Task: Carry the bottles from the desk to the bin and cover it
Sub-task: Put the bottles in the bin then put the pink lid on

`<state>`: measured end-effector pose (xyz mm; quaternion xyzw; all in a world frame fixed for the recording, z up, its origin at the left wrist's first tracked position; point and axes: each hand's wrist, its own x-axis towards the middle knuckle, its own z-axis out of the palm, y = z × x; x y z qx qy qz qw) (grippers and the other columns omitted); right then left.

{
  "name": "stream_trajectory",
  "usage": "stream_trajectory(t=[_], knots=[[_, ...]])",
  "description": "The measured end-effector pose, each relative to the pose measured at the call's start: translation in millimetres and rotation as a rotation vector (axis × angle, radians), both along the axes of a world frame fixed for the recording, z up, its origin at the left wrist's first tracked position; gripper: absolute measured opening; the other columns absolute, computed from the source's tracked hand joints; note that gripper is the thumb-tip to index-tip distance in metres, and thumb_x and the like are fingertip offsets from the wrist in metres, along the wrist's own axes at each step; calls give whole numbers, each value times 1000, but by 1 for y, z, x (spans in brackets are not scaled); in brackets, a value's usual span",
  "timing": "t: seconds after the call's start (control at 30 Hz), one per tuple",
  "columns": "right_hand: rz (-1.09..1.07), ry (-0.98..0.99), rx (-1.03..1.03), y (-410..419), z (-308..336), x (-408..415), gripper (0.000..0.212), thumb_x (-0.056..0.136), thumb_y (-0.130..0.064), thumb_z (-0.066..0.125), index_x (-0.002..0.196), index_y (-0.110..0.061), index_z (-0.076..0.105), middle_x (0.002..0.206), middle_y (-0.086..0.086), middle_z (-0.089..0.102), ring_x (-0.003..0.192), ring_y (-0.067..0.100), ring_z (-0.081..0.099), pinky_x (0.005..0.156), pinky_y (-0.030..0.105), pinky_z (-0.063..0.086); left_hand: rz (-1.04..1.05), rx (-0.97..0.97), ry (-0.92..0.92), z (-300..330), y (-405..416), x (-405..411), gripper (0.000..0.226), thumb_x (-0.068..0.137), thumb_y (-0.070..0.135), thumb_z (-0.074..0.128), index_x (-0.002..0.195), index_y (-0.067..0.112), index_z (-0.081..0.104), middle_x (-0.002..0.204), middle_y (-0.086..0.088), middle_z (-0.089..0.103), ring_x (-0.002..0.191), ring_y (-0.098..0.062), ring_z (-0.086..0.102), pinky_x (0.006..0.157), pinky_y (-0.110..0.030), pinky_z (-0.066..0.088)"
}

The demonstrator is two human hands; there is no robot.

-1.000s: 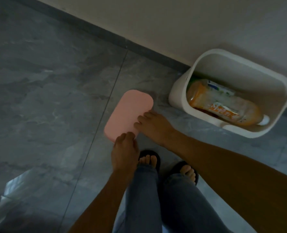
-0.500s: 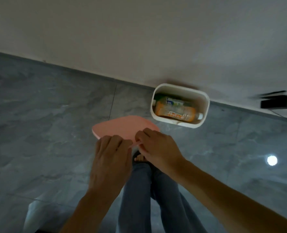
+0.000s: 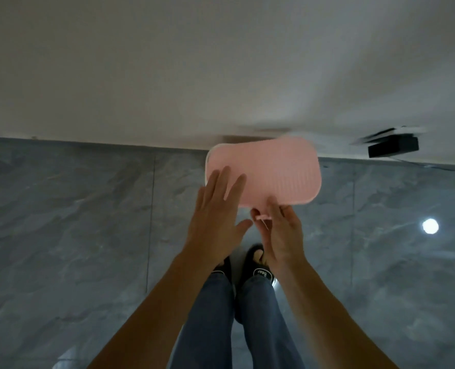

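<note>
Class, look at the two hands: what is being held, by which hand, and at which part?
The right hand pinches the pink lid by a small tab on its near edge. The left hand is open, fingers flat over the lid's near-left corner, gripping nothing.

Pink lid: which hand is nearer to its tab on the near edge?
Right. The right hand pinches the tab of the pink lid; the left hand lies open, fingers over the lid's left end.

Single head view, steeply downward, floor (image 3: 61, 235) meeting wall (image 3: 167, 62).
</note>
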<state>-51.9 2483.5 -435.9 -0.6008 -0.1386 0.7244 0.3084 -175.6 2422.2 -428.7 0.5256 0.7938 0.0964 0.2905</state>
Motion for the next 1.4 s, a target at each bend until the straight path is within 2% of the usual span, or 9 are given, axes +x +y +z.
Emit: stream_trajectory(t=[0.2, 0.33, 0.5, 0.63, 0.73, 0.93, 1.07, 1.23, 1.4], knots=[[-85, 178, -165, 16, -51, -11, 35, 103, -15, 52, 134, 1, 55, 131, 19, 64, 113, 27, 67, 101, 42, 55, -111, 50, 94, -63, 22, -8, 69, 97, 25, 64, 158, 24, 32, 169, -9, 18, 158, -32, 5, 124, -55, 21], [-46, 204, -198, 23, -79, -15, 25, 104, -14, 50, 124, -1, 58, 125, 18, 66, 105, 26, 69, 96, 40, 58, -73, 37, 75, -89, 24, -11, 57, 102, 28, 54, 156, 23, 36, 168, -10, 18, 157, -33, 5, 123, -56, 20], [76, 72, -176, 23, -98, -11, 28, 101, -17, 57, 124, 0, 59, 124, 18, 66, 109, 28, 69, 97, 42, 57, 30, 56, 64, -105, 11, 1, 59, 102, 22, 57, 157, 21, 35, 169, -12, 16, 157, -34, 5, 123, -60, 22], [286, -279, -158, 17, -103, -9, 20, 93, -27, 68, 94, -8, 73, 103, 13, 77, 91, 22, 77, 83, 34, 63, 29, 41, 53, -115, 7, 7, 60, 102, 23, 55, 157, 23, 32, 170, -11, 13, 158, -33, 2, 122, -61, 25], [364, -413, -155, 14, -104, -8, 24, 90, -31, 73, 94, -7, 75, 94, 9, 78, 83, 19, 78, 77, 29, 64, 9, 5, 63, -120, 2, 6, 59, 103, 28, 52, 158, 26, 31, 170, -12, 12, 158, -33, 0, 121, -59, 28], [247, -389, -219, 18, -107, -7, 37, 85, -24, 81, 110, 1, 69, 107, 13, 74, 89, 22, 77, 83, 34, 64, -18, 36, 140, -123, 2, 2, 53, 103, 31, 52, 154, 25, 39, 168, -14, 17, 158, -32, 5, 124, -54, 24], [184, -383, -248, 22, -110, -10, 25, 80, -20, 85, 87, -3, 69, 97, 15, 77, 80, 20, 78, 83, 35, 64, -18, 91, 155, -125, 9, -2, 47, 101, 27, 55, 147, 18, 47, 166, -15, 24, 157, -32, 11, 126, -49, 21], [147, -356, -257, 25, -112, -10, 37, 74, -19, 90, 99, 2, 72, 100, 14, 77, 85, 21, 78, 81, 35, 64, -58, 103, 183, -130, 19, -2, 63, 97, 17, 66, 154, 23, 40, 167, -14, 23, 157, -35, 13, 124, -54, 24], [187, -335, -262, 31, -112, -6, 25, 75, -17, 89, 86, -1, 72, 100, 16, 77, 90, 24, 77, 85, 36, 63, -59, 96, 216, -134, 19, -1, 68, 94, 17, 69, 155, 27, 39, 169, -12, 19, 157, -34, 10, 125, -53, 22]])
